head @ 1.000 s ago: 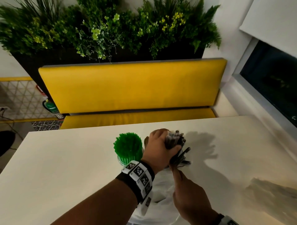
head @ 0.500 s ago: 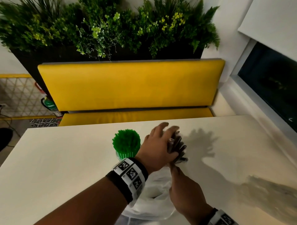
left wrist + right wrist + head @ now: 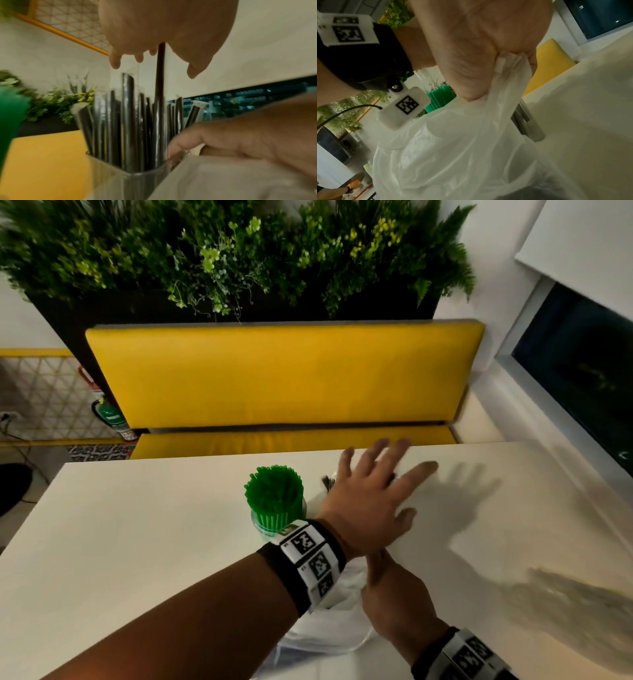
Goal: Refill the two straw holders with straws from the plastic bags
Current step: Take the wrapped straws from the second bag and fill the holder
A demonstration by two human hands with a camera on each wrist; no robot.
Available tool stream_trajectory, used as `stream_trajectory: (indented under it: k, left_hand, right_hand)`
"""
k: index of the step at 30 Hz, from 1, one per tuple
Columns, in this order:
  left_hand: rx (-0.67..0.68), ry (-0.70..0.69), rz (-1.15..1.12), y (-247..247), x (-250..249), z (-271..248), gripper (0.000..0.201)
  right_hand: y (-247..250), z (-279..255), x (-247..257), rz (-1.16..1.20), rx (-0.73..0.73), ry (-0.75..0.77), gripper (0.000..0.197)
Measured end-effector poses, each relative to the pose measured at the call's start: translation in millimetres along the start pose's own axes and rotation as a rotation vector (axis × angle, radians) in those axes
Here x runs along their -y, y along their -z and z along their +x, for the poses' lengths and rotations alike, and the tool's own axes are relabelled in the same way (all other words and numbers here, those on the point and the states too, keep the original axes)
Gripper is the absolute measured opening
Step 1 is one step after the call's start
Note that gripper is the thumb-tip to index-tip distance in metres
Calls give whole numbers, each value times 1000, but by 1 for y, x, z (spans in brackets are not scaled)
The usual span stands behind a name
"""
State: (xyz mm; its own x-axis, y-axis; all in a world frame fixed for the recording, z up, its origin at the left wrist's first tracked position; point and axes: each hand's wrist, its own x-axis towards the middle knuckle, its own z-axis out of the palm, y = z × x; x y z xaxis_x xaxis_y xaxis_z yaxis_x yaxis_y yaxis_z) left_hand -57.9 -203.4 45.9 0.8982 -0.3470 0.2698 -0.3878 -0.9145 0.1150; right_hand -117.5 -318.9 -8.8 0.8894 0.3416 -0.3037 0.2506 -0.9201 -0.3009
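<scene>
Dark straws stand in a square metal holder. My left hand hovers flat over them with its fingers spread, and one tall straw touches the palm. In the head view only a few straw tips show beside that hand. Green straws fill a clear holder just to the left. My right hand grips the gathered top of a white plastic bag near the metal holder. What is inside the bag is hidden.
Everything sits on a white table. A yellow bench runs behind its far edge, with a planter of greenery above. A dark window is at the right.
My left hand has let go of the bundle of dark straws and opened out flat above them. The right hand has stayed on the bag.
</scene>
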Motion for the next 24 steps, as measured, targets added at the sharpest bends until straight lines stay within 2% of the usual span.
stream_trajectory:
  k: [2, 3, 4, 8, 9, 11, 13, 15, 17, 19, 21, 22, 23, 24]
  left_hand:
    - [232, -33, 103, -4, -2, 4, 62]
    - [303, -29, 124, -6, 4, 3, 58]
    - [312, -22, 113, -5, 10, 1, 55]
    - [103, 13, 39, 0, 10, -2, 56]
    - [101, 6, 50, 0, 5, -1, 59]
    - [226, -11, 101, -2, -1, 3, 60]
    - [298, -2, 150, -3, 5, 3, 48]
    - [237, 30, 155, 0, 19, -2, 36]
    - [207, 62, 117, 4, 28, -5, 36]
    - [86, 55, 43, 17, 23, -10, 33]
    - [-113, -11, -126, 36, 13, -22, 24]
    - [-140, -58, -231, 45, 8, -34, 17]
    - [-81, -89, -320, 48, 6, -51, 8]
    - [37, -98, -373, 49, 5, -67, 4]
  right_hand:
    - [2, -1, 2, 15, 18, -30, 52]
    - [3, -1, 2, 24, 25, -44, 52]
    - [3, 1, 2, 29, 27, -52, 55]
    - [3, 0, 2, 41, 32, -41, 59]
    - [3, -1, 2, 45, 36, -40, 54]
    - [5, -2, 2, 51, 44, -49, 46]
    - [5, -1, 2, 55, 35, -50, 57]
    - [2, 0, -1, 65, 27, -14, 74]
    - [3, 0, -2, 80, 23, 16, 83]
    - [5, -3, -3, 71, 30, 28, 85]
    - [9, -7, -6, 27, 23, 50, 79]
    - [11, -10, -8, 7, 23, 63, 73]
    - [12, -13, -8, -1, 21, 75, 69]
    - [13, -17, -10, 3, 30, 81, 68]
